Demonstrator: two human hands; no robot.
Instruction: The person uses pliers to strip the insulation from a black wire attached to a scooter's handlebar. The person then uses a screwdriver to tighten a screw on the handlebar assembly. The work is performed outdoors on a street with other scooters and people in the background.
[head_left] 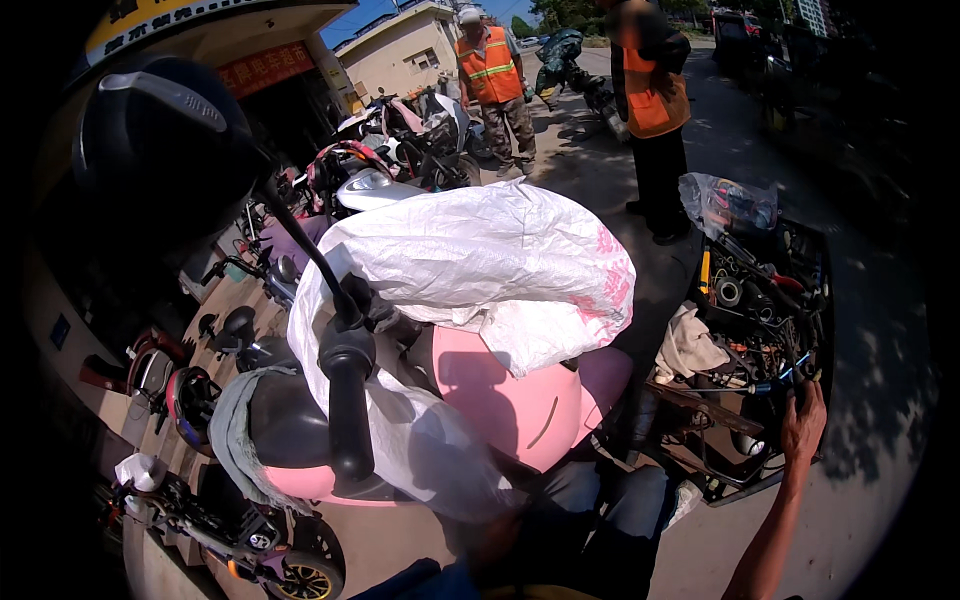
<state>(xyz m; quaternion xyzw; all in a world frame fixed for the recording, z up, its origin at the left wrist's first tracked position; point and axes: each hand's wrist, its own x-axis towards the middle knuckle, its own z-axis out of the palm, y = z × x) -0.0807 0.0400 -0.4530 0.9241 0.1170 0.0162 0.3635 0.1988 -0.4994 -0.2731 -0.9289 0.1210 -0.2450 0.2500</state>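
head view, right fingers (814, 402) at jumbled metal tools (762, 318), grip unclear, crinkled white sack (470, 250)

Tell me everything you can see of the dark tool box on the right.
The tool box is open-topped and roughly rectangular, its dark sides partly lost in shade, so its material is unclear. It is crammed with jumbled tools and parts. A beige cloth lies at its left side and a clear plastic bag at its far end. It sits right of the pink scooter. The right hand reaches to its right side.
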